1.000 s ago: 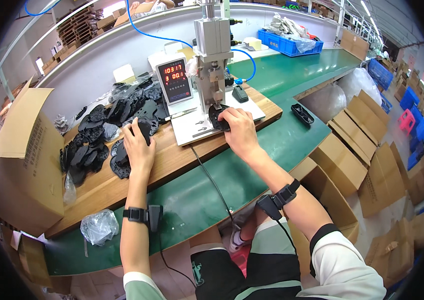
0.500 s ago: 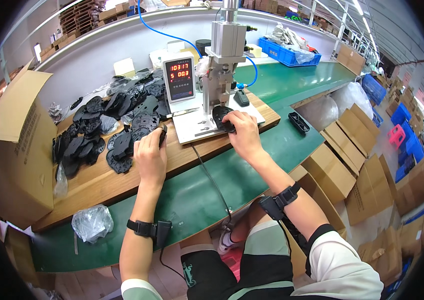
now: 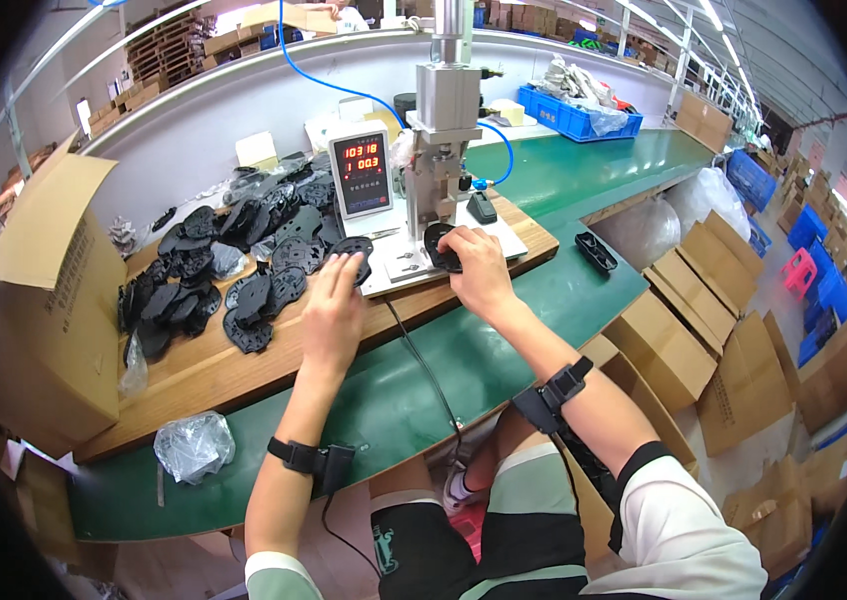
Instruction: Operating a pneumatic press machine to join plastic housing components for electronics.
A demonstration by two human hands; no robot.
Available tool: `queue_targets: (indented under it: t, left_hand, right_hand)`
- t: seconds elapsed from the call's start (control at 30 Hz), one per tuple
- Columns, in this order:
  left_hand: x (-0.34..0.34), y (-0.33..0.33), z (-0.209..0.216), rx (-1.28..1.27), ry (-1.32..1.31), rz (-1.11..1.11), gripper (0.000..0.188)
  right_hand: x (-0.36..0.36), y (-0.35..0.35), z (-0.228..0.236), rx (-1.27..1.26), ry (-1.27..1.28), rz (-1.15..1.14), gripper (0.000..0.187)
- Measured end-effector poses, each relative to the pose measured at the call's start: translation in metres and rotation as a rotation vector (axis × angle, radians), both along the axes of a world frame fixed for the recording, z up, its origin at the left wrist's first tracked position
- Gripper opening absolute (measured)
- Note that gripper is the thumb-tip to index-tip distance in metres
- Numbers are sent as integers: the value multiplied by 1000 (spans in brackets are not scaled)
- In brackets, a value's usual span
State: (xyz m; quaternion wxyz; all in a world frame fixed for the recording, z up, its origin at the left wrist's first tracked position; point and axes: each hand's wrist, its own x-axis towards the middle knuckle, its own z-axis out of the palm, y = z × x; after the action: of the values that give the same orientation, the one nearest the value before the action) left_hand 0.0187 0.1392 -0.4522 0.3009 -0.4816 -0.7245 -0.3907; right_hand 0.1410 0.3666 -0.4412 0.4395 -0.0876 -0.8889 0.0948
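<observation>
black parts (image 3: 353,245), thin, plate-like, with rounded outlines

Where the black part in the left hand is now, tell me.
The black part is just left of centre in the head view, in the left hand, in front of the display box, between the black pile and the press.

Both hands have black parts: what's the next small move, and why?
Probably ease the right hand, with its rounded black part, away from the press: that part sits at its foot, while the left hand holds another black part nearby.
</observation>
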Motion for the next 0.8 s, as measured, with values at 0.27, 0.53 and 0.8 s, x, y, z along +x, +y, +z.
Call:
queue_targets:
  t: [0.27, 0.53, 0.8]
  left_hand:
    - [46, 65, 3, -259, 158, -151, 47]
    - [31, 115, -2, -356, 269, -107, 48]
    - [35, 118, -4, -389, 314, -67, 43]
  right_hand:
    - [98, -8, 4, -141, 248, 3, 35]
    - [282, -54, -107, -280, 333, -351, 33]
    - [401, -42, -272, -585, -95, -709, 32]
